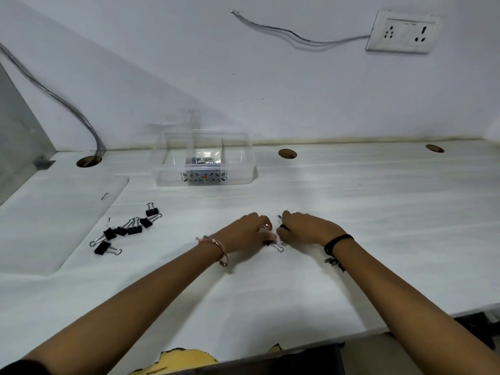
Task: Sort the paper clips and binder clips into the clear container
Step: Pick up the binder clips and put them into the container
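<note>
A: Two hands out over the white desk (351, 201), both arms stretched fwd, palms down, knuckles up. Left hand (244, 232) and right hand (308, 228) nearly meet, fingertips pointing at each other.

B: Holding anything?

A: Left fingers curl down on a black binder clip (273, 243) – its wire handle sticks out just below the fingertips, on the desk. Right hand pinches smth small & black w/ a wire loop above the thumb, prob another clip, but blurred; can't tell for sure how firm either grip is.

B: Wrists?

A: Pink bangle (216, 246) on left wrist, black band (336, 242) on right, w/ dangling threads.

B: Rest of the clips?

A: Loose pile of binder clips (125, 228), black w/ silver handles, well off to the left of the left hand, apart from it. Clear container (204, 158) sits beyond both hands, nearer the wall, slightly left. Divided inside; paper clips (203, 159) lie in the middle compartment.

B: Any label?

A: Sticker (204, 176) on container's front wall – patterned, small orange patch in the centre. Txt too small to read. Wall socket (403, 32) far up-right of the right hand, no legible writing.
</note>
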